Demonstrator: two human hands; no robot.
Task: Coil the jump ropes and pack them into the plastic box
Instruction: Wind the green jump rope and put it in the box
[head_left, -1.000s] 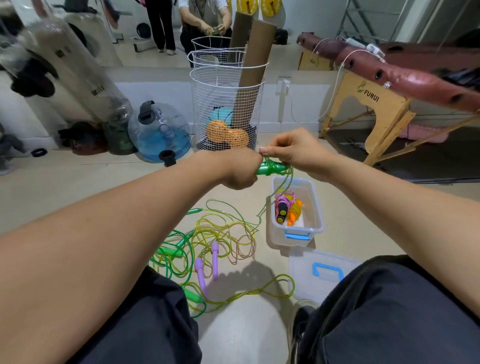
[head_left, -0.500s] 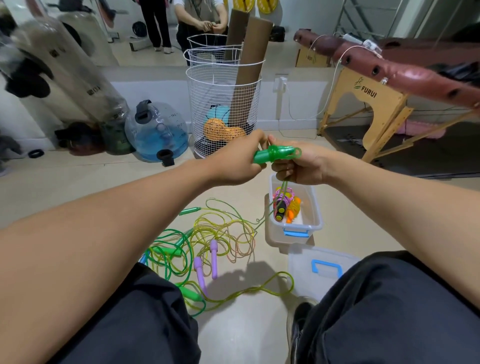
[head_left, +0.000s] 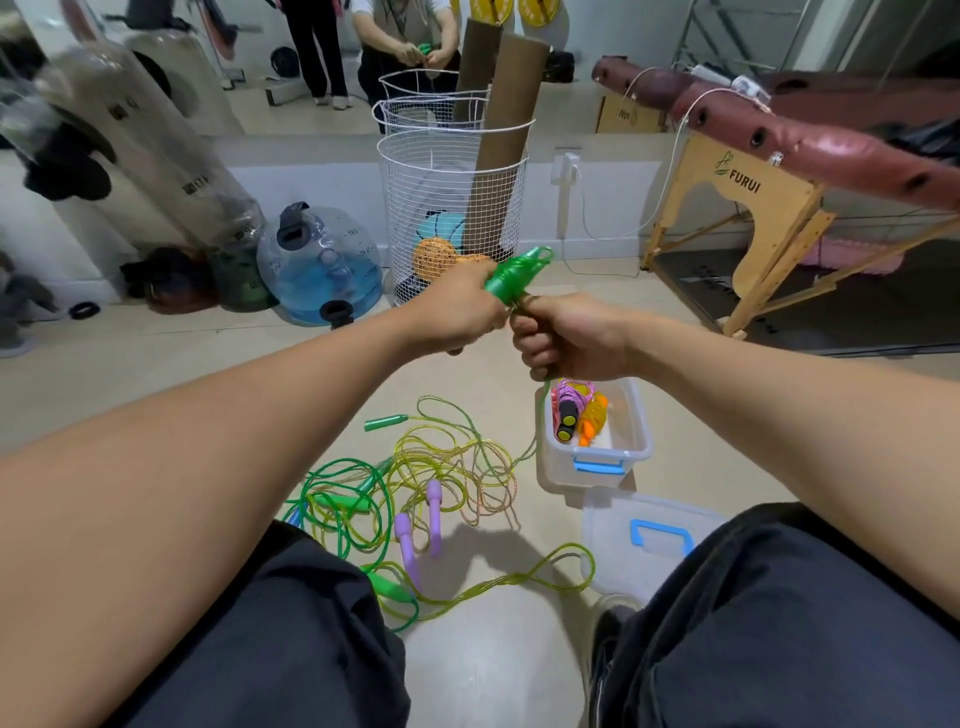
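My left hand (head_left: 465, 306) grips a green jump-rope handle (head_left: 514, 275) wrapped with green cord, held up above the floor. Just to its right, my right hand (head_left: 566, 338) is closed around the green cord, which drops from the fist toward the floor. Below them stands the clear plastic box (head_left: 636, 441) with blue latches; coiled pink and orange ropes (head_left: 576, 413) lie inside it. A tangle of green, yellow and orange ropes (head_left: 415, 478) with purple handles (head_left: 434, 517) and green handles spreads over the floor between my knees.
The box's clear lid (head_left: 649, 535) with a blue handle lies by my right knee. A white wire basket (head_left: 447, 208) with cardboard tubes, a blue water jug (head_left: 322, 265) and a wooden-legged massage table (head_left: 753, 202) stand behind. A mirror shows people.
My right hand went from pinching at the handle to below it, now fisted on the hanging cord. The green handle tilted upward in my left hand.
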